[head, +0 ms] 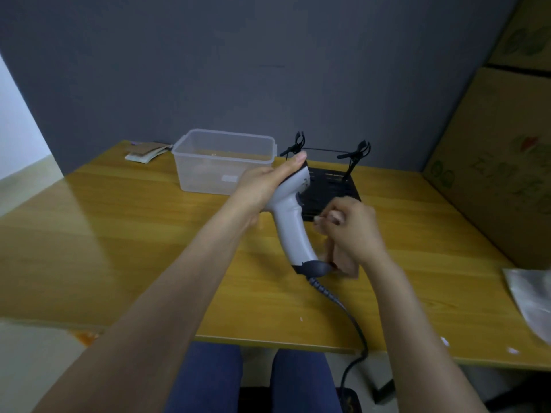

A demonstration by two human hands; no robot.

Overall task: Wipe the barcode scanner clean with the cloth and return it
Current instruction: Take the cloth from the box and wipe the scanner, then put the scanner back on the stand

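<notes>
A grey-white barcode scanner point(290, 231) with a dark base and a grey cable point(348, 317) is held above the wooden table point(134, 248). My left hand point(268, 186) grips its head from the left, thumb stretched over the top. My right hand point(351, 231) is just right of the handle, fingers closed on a small tan cloth point(343, 260) that hangs below the fist and touches the handle's lower end. The cable runs off the table's front edge.
A clear plastic tub point(223, 159) stands at the back, with paper scraps point(143, 152) to its left. A black stand with two clamps point(331, 186) sits behind the scanner. Cardboard boxes point(501, 162) line the right side. A silvery bag point(530, 299) lies at the right edge.
</notes>
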